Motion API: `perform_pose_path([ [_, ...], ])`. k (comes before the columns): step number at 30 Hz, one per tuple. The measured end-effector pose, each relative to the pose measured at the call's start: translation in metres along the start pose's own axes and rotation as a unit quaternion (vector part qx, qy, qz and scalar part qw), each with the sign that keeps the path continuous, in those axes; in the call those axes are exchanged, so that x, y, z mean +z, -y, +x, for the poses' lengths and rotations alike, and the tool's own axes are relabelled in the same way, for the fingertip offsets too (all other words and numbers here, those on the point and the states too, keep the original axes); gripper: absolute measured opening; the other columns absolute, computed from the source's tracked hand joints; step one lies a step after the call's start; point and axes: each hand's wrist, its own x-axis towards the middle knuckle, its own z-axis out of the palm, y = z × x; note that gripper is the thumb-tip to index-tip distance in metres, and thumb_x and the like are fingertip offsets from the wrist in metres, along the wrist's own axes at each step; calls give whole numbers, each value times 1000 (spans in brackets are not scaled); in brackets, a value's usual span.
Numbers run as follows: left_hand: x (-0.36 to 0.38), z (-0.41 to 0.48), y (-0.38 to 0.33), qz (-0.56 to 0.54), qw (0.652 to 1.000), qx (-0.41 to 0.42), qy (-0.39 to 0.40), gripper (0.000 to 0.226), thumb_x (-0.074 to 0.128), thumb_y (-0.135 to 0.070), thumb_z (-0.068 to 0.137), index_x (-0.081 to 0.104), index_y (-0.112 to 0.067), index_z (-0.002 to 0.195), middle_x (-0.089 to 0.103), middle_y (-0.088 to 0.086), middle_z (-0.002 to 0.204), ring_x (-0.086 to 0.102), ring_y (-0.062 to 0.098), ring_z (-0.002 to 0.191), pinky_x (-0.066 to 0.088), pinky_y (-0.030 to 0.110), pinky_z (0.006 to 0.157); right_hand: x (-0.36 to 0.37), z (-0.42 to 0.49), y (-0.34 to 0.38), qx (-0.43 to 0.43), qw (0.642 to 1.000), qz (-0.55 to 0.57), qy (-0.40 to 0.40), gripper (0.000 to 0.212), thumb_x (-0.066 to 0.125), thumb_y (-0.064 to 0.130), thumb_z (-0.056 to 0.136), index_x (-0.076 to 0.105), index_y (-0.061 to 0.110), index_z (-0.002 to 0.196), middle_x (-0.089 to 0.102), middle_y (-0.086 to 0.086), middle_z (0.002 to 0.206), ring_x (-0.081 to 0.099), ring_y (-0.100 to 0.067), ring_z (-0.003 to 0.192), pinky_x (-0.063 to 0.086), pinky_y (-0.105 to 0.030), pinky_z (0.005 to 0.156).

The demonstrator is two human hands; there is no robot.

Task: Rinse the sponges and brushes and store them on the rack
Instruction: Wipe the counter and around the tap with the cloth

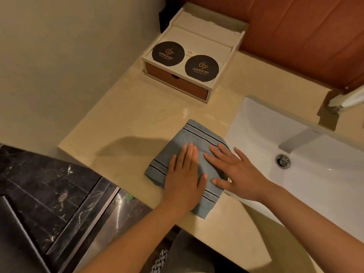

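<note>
- Beige countertop (122, 123): carries every item below.
- White sink basin (275, 123): set into the counter at the right, with a drain (283, 160) below the faucet (295, 140).
- White box (220, 71) with a brown drawer front: far side of the counter.
- Folded blue-grey cloth (193, 134): flat on the counter just beside the basin. Long axis runs roughly near edge to far, one corner pointing toward the box; dark stripes cross it.
- Left hand (185, 174): flat, fingers straight and together, pressing the cloth.
- Right hand (236, 170): flat, fingers spread, on the cloth's right edge.
- Two black round coasters (168, 54): gold logo; lettering unreadable.
</note>
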Motion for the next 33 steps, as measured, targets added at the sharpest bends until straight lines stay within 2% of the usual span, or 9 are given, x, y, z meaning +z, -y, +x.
perform_pose_path([
  [4,-19,12,14,-26,999,28,24,80,18,-59,83,28,-9,145,35,8,150,34,25,137,19,36,114,-2,-11,-7,119,956,246,-105,67,52,46,89,20,31,145,11,3,157,5,-13,145,7,-32,116],
  [8,-24,37,38,40,982,182,18,73,34,-60,86,28,-16,144,38,5,148,27,16,135,12,33,110,-1,-10,-18,213,865,452,-40,66,57,33,89,21,28,144,38,0,144,38,-18,132,34,-26,100],
  [11,-12,44,39,53,976,207,39,79,30,-64,87,15,-18,149,17,1,156,12,13,141,7,34,113,-1,-6,-24,230,834,499,-56,49,61,20,87,41,24,131,54,-6,117,58,-18,96,47,-20,77],
  [14,-8,52,33,64,975,212,19,80,30,-63,86,14,-17,149,15,1,155,13,13,142,7,34,112,-4,-3,-34,250,797,540,-104,29,58,9,86,55,17,114,56,-10,98,59,-23,84,53,-36,80],
  [18,-7,78,15,59,973,224,-1,79,32,-61,85,20,-15,148,22,3,155,13,14,141,10,35,112,-3,6,-45,281,755,573,-154,22,51,9,90,58,16,110,60,-7,105,60,-23,85,55,-40,78],
  [21,-4,106,-7,52,976,209,-5,78,34,-59,84,21,-14,147,26,5,154,13,14,141,9,36,112,-9,16,-58,311,697,603,-233,22,50,4,90,59,11,109,59,-13,111,59,-17,77,55,-25,64],
  [28,-2,167,-44,52,980,188,-40,68,33,-47,85,31,-11,143,35,9,150,32,22,138,24,38,110,-47,36,-99,291,684,585,-323,22,47,-3,89,60,8,102,57,-14,95,57,-15,62,52,-17,52],
  [30,-4,182,-53,50,982,177,-36,68,32,-44,85,29,-10,144,32,9,152,32,22,139,30,41,110,-57,44,-110,291,684,572,-345,22,48,-2,89,62,11,100,58,-11,93,58,-17,64,54,-21,55],
  [33,-7,212,-67,39,985,168,-23,67,35,-37,92,12,-12,149,13,7,158,14,21,145,16,41,115,-71,59,-126,286,706,532,-369,22,50,1,88,63,15,99,63,0,86,60,-23,78,55,-38,72],
])
